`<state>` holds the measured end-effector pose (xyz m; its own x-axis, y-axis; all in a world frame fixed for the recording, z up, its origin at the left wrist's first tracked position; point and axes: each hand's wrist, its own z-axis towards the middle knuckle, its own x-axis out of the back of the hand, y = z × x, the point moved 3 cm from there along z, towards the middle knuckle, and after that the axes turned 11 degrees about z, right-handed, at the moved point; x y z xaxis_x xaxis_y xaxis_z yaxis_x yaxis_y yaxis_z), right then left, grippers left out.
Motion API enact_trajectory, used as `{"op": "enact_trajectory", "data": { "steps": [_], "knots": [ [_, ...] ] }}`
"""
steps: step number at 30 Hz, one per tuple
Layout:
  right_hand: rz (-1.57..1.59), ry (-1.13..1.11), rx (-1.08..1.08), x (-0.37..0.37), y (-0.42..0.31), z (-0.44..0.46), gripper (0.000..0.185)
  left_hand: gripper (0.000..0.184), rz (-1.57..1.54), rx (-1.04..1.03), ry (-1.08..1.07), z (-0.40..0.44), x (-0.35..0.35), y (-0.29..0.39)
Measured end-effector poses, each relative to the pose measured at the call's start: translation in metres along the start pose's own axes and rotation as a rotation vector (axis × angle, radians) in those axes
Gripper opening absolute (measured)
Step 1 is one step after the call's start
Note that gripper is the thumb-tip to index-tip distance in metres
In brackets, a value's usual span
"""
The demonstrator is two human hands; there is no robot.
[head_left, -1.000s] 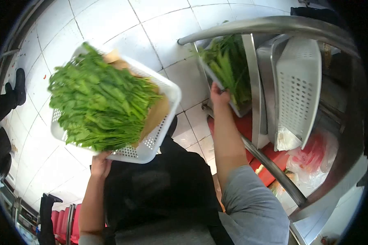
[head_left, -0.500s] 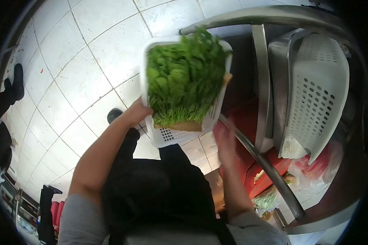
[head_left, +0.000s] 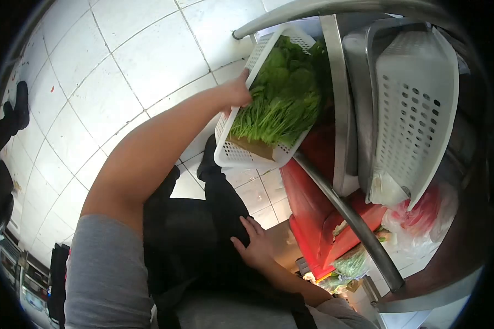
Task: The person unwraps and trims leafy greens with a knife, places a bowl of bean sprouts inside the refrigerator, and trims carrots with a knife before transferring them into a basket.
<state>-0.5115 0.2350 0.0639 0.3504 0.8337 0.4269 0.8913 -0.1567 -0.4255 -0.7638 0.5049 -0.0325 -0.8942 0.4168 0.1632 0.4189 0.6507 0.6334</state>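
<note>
A white perforated basket [head_left: 223, 149] holds a bunch of leafy greens [head_left: 282, 90] with brown paper [head_left: 253, 147] under the stems. It is tilted, its right side partly inside the metal rack [head_left: 341, 104]. My left hand [head_left: 237, 92] grips the basket's left rim. Over my dark trouser leg, my right hand [head_left: 254, 244] rests with its fingers spread and nothing in it.
Another white perforated basket [head_left: 414, 104] stands on edge in the rack at the right, beside a metal tray [head_left: 358, 104]. Below are a red container [head_left: 307, 203], a metal bar [head_left: 348, 216] and plastic bags [head_left: 420, 225]. A person's dark shoe [head_left: 21, 104] shows at far left.
The basket of greens has moved right, into the rack's side, with my left hand on it. My right hand has come away from the rack and down to my leg.
</note>
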Motion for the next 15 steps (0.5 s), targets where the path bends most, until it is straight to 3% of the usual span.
{"op": "enact_trajectory", "data": {
  "steps": [10, 15],
  "knots": [
    [-0.025, 0.041, -0.005, 0.012, 0.003, 0.013, 0.066, 0.093, -0.070, -0.023, 0.167, 0.072, 0.029, 0.078],
    [-0.008, 0.037, -0.052, 0.022, 0.010, 0.018, 0.067, 0.094, -0.202, -0.093, 0.302, 0.100, -0.018, 0.066]
  ]
}}
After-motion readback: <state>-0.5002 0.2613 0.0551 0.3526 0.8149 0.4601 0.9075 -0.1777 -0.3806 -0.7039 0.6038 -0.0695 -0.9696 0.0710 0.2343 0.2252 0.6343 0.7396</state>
